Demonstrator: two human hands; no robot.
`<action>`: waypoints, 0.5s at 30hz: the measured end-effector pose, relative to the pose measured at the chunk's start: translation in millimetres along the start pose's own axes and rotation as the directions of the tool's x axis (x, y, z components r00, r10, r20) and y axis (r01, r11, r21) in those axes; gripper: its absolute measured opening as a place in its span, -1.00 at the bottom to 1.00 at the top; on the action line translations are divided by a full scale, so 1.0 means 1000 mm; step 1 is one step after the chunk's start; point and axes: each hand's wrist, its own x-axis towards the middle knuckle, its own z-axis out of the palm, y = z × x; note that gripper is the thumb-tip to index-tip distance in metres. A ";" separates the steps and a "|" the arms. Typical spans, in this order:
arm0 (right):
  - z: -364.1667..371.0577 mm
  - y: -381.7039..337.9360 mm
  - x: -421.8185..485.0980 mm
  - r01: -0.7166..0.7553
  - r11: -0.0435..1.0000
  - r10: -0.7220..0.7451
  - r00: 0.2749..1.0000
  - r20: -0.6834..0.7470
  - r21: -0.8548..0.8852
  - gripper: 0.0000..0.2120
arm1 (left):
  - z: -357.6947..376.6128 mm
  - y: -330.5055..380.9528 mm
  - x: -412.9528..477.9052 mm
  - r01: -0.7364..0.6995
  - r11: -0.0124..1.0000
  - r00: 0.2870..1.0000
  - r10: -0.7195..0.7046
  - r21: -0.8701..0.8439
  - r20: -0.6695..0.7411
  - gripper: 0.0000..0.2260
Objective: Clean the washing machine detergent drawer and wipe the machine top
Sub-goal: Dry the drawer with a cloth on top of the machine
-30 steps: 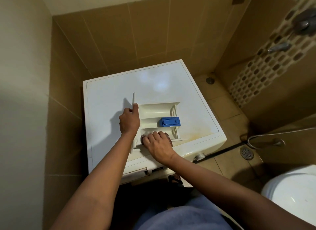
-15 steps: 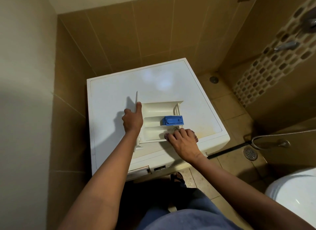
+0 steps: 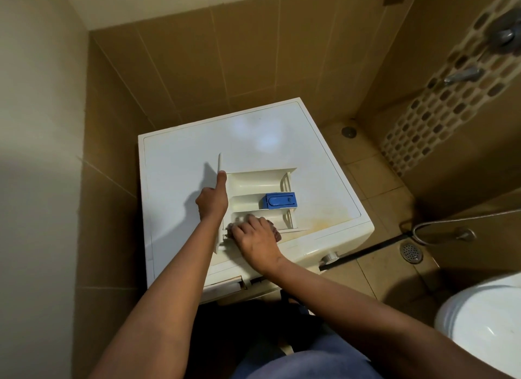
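Note:
The cream detergent drawer (image 3: pixel 255 182) lies flat on the white washing machine top (image 3: pixel 180 164), with a blue insert (image 3: pixel 279 201) in its middle compartment. My left hand (image 3: pixel 212 199) grips the drawer's front panel at its left end, thumb along the panel's edge. A dark reddish cloth (image 3: pixel 275 230) sits in the nearest compartment, and my right hand (image 3: pixel 255 234) presses on it, fingers curled over it. Most of the cloth is hidden under that hand.
Yellowish stains mark the machine top's right front corner (image 3: pixel 324 223). Brown tiled walls close in at left and behind. A white toilet (image 3: pixel 485 330) stands at lower right, with a floor drain (image 3: pixel 411 251) and a hose (image 3: pixel 451 218) beside the machine.
My right hand with the cloth has slid back to the left along the nearest compartment, after moving right half a second ago. My left hand keeps its hold on the drawer.

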 end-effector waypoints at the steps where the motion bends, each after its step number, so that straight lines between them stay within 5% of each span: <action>1: 0.001 0.004 -0.006 0.016 1.000 -0.015 0.999 -0.034 0.018 -0.81 | -0.001 0.000 -0.001 -0.009 1.000 1.000 0.009 0.003 -0.001 -0.38; 5: -0.008 0.046 -0.022 0.113 0.985 -0.103 0.992 -0.076 0.134 -0.73 | -0.002 0.000 -0.001 -0.020 1.000 1.000 0.020 0.009 0.003 -0.38; 11: -0.015 0.052 -0.011 -0.162 0.874 0.215 0.974 -0.066 0.457 -0.72 | -0.001 -0.002 -0.001 -0.030 0.999 1.000 0.030 -0.020 0.000 -0.41; 15: -0.013 0.015 0.006 -0.147 0.875 0.199 0.978 -0.065 0.461 -0.71 | -0.001 -0.001 -0.002 -0.038 0.999 0.999 0.038 -0.014 -0.005 -0.39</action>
